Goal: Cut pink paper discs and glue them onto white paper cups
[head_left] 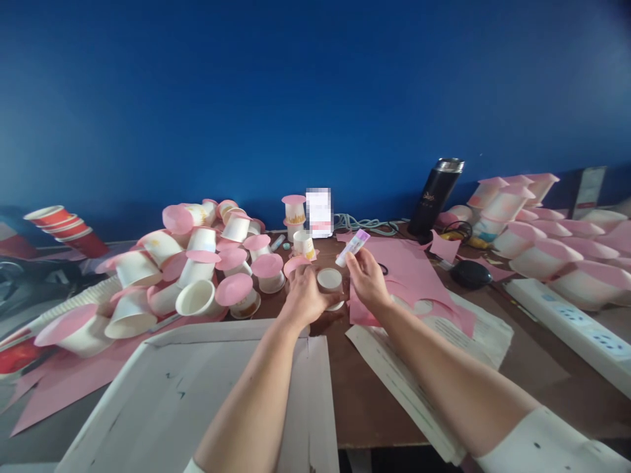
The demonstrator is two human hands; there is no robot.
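Note:
My left hand is closed around the side of a white paper cup, its round end facing up, with the thumb along the near side. In my right hand is a white and purple glue stick, tilted, its lower end close above the cup but apart from it. Just beyond my left fingers lies a pink paper disc, partly hidden. Another printed paper cup stands behind it. Cut pink paper sheets lie beside my right hand.
Many paper cups with pink discs crowd the left; more pink-topped cups are stacked right. A phone and black flask stand by the blue wall. A cardboard box, power strip and black mouse lie nearer.

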